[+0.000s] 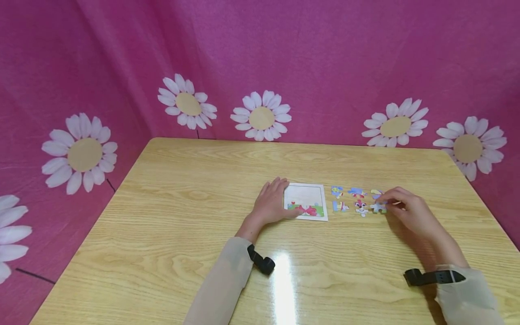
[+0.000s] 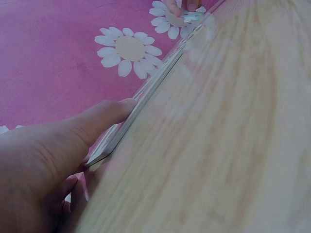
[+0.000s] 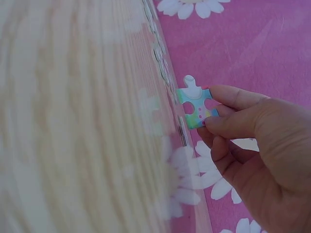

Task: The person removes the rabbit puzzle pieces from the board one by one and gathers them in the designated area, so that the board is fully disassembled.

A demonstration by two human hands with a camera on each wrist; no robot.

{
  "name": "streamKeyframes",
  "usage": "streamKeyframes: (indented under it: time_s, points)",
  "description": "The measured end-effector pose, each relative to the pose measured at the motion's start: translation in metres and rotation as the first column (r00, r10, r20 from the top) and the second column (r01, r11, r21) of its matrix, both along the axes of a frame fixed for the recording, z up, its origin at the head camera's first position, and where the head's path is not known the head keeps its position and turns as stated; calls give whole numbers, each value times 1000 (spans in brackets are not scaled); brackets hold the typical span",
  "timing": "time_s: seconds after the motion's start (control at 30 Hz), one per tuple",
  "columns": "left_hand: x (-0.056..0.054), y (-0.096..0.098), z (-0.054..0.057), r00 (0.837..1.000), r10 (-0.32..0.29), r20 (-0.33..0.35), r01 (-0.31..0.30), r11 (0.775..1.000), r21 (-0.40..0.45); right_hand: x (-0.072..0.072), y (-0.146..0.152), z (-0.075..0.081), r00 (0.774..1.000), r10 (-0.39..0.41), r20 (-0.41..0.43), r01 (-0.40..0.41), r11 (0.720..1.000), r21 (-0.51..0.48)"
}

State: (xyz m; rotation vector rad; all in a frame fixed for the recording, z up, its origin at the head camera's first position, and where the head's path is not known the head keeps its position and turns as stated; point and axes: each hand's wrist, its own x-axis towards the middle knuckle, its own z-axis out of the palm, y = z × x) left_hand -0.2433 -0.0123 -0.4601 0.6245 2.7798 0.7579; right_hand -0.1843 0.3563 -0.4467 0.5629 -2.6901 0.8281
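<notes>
A white-framed puzzle board point(image 1: 304, 194), with a green and red picture strip along its near side, lies flat on the table. My left hand point(image 1: 270, 203) rests on it, fingers extended along the left edge and thumb laid over the near edge; in the left wrist view the thumb presses on the board's rim point(image 2: 127, 121). To the right, my right hand point(image 1: 410, 212) pinches a puzzle piece point(image 3: 198, 108) between thumb and fingertips. That piece is blue and green with a white tab and stands tilted up at the table surface.
Between the board and my right hand, several loose pieces lie in two rows, among them a dog-face piece point(image 1: 360, 208) and a blue-and-yellow piece point(image 1: 337, 191). The wooden table point(image 1: 183, 203) reaches back to a pink flowered cloth point(image 1: 308, 58).
</notes>
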Motion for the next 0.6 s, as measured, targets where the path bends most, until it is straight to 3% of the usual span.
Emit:
streamKeyframes:
  time_s: [0.6]
  points:
    - [-1,0,-2,1000,-2,0,2,1000,6,0,7,-3,1000,-5,6,5,1000,1]
